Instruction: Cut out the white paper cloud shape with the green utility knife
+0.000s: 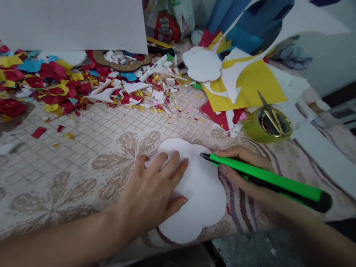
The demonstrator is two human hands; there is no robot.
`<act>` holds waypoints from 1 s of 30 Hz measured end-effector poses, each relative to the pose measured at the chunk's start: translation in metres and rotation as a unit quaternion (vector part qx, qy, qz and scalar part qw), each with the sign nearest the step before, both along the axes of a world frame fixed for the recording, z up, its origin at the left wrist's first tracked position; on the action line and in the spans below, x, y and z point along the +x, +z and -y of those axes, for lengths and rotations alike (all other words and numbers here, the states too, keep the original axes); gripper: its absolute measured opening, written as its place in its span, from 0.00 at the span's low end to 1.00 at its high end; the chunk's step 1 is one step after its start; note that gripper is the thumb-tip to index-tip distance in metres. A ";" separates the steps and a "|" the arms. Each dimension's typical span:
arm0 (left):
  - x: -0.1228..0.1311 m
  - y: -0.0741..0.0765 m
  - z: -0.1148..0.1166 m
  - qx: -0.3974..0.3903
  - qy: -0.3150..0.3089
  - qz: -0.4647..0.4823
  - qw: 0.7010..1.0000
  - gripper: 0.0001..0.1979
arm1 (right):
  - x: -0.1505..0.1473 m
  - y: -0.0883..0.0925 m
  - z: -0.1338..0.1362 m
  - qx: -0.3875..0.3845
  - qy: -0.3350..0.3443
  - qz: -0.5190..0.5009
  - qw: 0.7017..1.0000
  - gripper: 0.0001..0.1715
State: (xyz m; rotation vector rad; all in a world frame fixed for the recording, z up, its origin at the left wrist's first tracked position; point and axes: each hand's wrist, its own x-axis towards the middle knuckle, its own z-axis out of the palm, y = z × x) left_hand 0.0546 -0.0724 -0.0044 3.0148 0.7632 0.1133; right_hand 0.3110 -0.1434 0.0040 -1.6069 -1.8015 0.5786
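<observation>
My left hand (151,194) lies flat with fingers stretched out on a white cloud-shaped foam cutout (202,194) near the table's front edge. My right hand (245,172) is closed round a green and black utility knife (265,179). The knife's tip touches the cutout's upper right edge. The cutout rests on a beige patterned tablecloth (70,165).
A heap of red, yellow, blue and white paper scraps (69,84) covers the back left. A second white cloud cutout (201,64), yellow sheets (250,84) and blue paper lie back right. A yellow tape roll (267,124) holds scissors. A white board (68,21) leans behind.
</observation>
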 end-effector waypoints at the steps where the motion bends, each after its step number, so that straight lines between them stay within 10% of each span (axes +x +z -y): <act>1: 0.000 0.000 0.000 -0.001 -0.001 -0.001 1.000 0.28 | -0.001 -0.001 0.002 0.004 -0.002 0.002 1.000 0.14; 17: 0.004 -0.008 -0.005 0.006 -0.070 0.089 0.994 0.20 | 0.017 0.005 -0.054 -0.016 0.149 -0.013 0.989 0.14; 30: 0.006 -0.008 -0.003 -0.003 -0.061 0.083 0.995 0.21 | 0.006 0.000 -0.035 0.018 0.083 0.000 0.996 0.14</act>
